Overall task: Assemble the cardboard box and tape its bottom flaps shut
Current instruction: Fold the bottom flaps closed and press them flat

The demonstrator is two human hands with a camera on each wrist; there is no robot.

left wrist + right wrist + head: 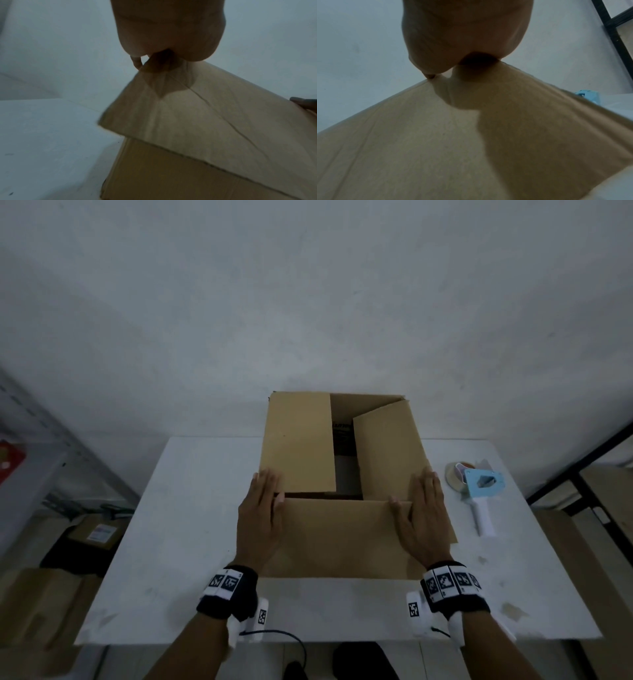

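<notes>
A brown cardboard box (pixel 298 440) stands on the white table (pixel 171 542). Its left flap lies folded inward and its right flap (pixel 387 453) leans partly in, with a dark gap between them. The near flap (pixel 335 535) slopes toward me. My left hand (pixel 262 508) lies flat on that flap's left end, fingers straight, thumb at its top edge. My right hand (pixel 423 508) mirrors it on the right end. In the left wrist view the left hand (pixel 168 33) touches the flap (pixel 205 121) at its corner. In the right wrist view the right hand (pixel 465 33) presses the flap (pixel 436 135).
A light blue tape dispenser (pixel 479 487) with a white handle lies on the table right of the box; its edge shows as the dispenser (pixel 589 96) in the right wrist view. Cardboard boxes (pixel 44 604) sit on the floor at left, beside a metal shelf (pixel 51 440). A dark frame (pixel 582 474) stands at right.
</notes>
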